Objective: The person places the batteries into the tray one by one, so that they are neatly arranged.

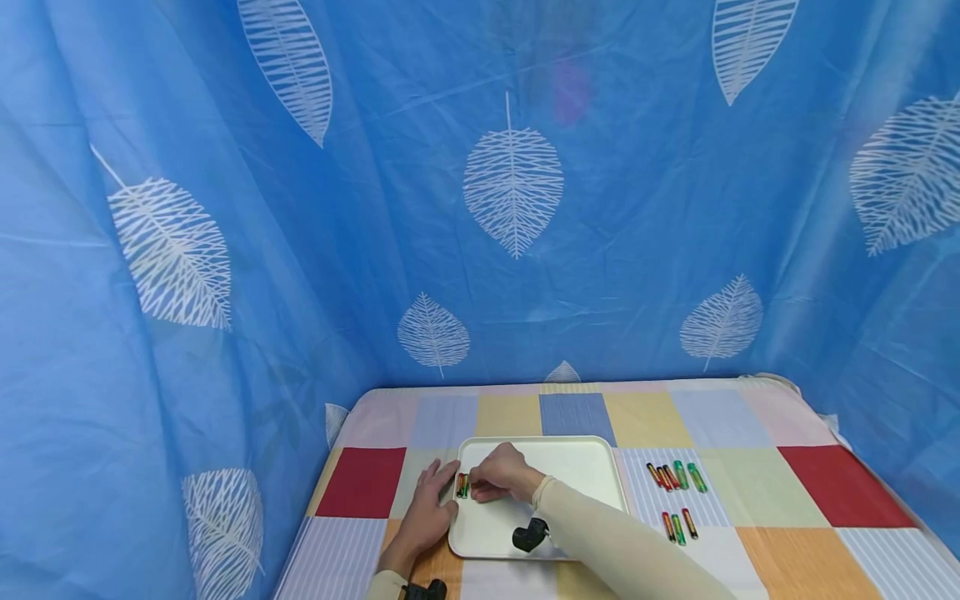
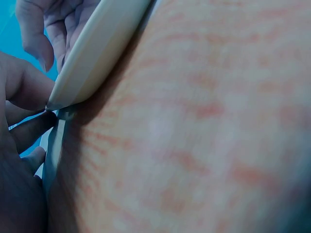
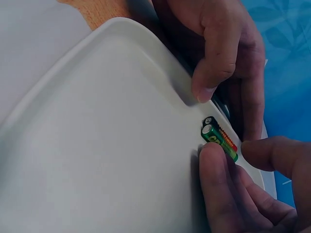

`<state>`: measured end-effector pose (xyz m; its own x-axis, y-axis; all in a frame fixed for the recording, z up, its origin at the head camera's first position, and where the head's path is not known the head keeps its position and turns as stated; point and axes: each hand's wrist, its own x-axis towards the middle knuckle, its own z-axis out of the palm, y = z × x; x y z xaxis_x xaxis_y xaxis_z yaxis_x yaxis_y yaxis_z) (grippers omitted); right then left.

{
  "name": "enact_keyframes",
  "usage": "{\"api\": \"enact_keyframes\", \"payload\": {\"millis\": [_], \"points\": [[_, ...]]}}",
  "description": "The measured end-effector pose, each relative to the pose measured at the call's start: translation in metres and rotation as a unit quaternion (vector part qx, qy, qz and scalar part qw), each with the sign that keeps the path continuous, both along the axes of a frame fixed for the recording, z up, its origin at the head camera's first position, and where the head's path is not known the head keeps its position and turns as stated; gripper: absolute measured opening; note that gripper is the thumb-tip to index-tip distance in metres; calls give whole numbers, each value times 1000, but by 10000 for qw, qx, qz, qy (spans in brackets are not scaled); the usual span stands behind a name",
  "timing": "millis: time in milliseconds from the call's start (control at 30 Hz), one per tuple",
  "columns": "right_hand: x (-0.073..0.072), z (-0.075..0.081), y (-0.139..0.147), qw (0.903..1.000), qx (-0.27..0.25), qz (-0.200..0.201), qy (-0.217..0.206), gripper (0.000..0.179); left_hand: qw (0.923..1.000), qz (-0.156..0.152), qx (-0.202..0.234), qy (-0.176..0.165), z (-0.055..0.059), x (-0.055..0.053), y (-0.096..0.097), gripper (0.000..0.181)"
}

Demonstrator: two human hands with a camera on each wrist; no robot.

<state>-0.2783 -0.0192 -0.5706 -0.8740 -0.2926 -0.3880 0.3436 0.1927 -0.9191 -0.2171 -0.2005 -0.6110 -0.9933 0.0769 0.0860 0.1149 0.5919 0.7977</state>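
Observation:
A cream tray (image 1: 555, 467) lies on the table. Two small batteries, a red-and-black battery (image 3: 227, 138) and a green battery (image 3: 214, 135), lie side by side along its left edge. My right hand (image 1: 501, 473) pinches the green battery, thumb and finger near one end of it. At the tray's left rim rests my left hand (image 1: 429, 510), its fingers stretched along the outside and its thumb tip on the rim. In the left wrist view the left fingers (image 2: 29, 90) touch the edge of the tray (image 2: 92, 53).
Right of the tray, several red-and-black and green batteries (image 1: 664, 477) lie in a loose row. Nearer to me are three more batteries (image 1: 678, 527). A patchwork cloth (image 1: 817, 483) covers the table, and blue leaf-patterned curtains (image 1: 600, 275) hang behind and at the sides.

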Motion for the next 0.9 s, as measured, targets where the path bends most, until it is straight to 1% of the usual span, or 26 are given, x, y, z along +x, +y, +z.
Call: {"api": "enact_keyframes", "payload": {"millis": [233,533,700,900], "points": [[-1,-1,2,9997,-204,15,-122,10,10000,-23,-14,19,0,0,-1,69],[-2,-7,12,9978,-553,309,-199,17,10000,-43,11,-45,0,-3,-1,70],[-4,-8,24,9954,-772,508,-256,21,9999,-22,21,-110,0,-3,0,70],[-7,-6,46,9913,-1041,659,-473,25,9998,64,38,-186,0,-3,0,69]]}}
